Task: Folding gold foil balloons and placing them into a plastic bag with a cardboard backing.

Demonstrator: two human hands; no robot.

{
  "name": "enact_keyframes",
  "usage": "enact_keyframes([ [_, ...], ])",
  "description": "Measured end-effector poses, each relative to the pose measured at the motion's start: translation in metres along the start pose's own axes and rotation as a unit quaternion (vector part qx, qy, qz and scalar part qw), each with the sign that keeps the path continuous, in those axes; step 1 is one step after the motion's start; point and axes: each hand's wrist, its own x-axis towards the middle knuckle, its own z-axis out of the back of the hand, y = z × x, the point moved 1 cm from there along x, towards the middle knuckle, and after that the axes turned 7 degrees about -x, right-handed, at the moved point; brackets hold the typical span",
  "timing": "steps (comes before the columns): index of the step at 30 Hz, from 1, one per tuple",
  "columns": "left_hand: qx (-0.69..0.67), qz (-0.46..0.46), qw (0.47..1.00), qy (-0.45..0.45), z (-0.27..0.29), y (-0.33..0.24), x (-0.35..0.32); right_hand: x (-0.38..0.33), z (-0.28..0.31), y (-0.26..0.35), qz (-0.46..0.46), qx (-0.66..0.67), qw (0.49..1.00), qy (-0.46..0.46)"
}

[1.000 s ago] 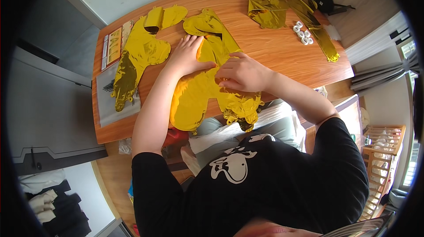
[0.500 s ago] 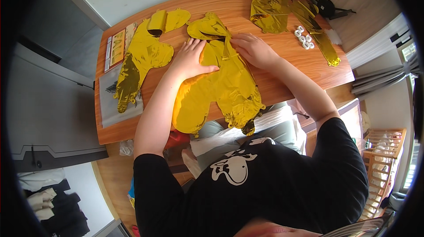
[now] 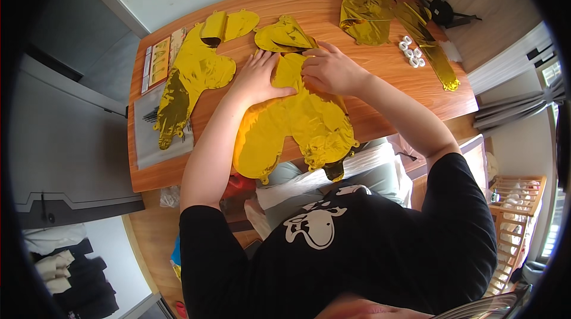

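A flat orange card (image 3: pixel 158 60) lies at the upper left. Both hands, left hand (image 3: pixel 257 79) spread flat and right hand (image 3: pixel 328 69) maybe pinching, press a gold balloon (image 3: pixel 309 120).

I see a crinkled gold foil balloon (image 3: pixel 303 123), glossy and mirror-bright, draped over the near edge of the smooth, satin-finished orange-brown wooden worktop (image 3: pixel 380 90). A second shiny gold foil balloon (image 3: pixel 193 78) lies toward the left edge, partly on a clear, glossy plastic sleeve (image 3: pixel 148 132).
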Motion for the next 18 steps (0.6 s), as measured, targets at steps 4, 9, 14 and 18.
enact_keyframes([
  [4,0.002,0.001,1.0,0.006,0.002,-0.001,0.001,-0.003,-0.007,-0.007,-0.002,0.053,0.996,-0.071],
  [9,0.0,-0.003,1.0,-0.003,0.0,0.0,0.002,-0.018,-0.034,-0.024,-0.287,0.125,0.948,-0.064],
  [14,0.006,0.012,1.0,0.012,0.001,0.002,0.002,-0.019,-0.041,-0.029,-0.193,0.114,0.974,-0.036],
  [18,-0.015,-0.001,1.0,0.012,-0.002,0.005,0.002,-0.016,-0.041,-0.024,-0.154,0.096,0.983,-0.028],
])
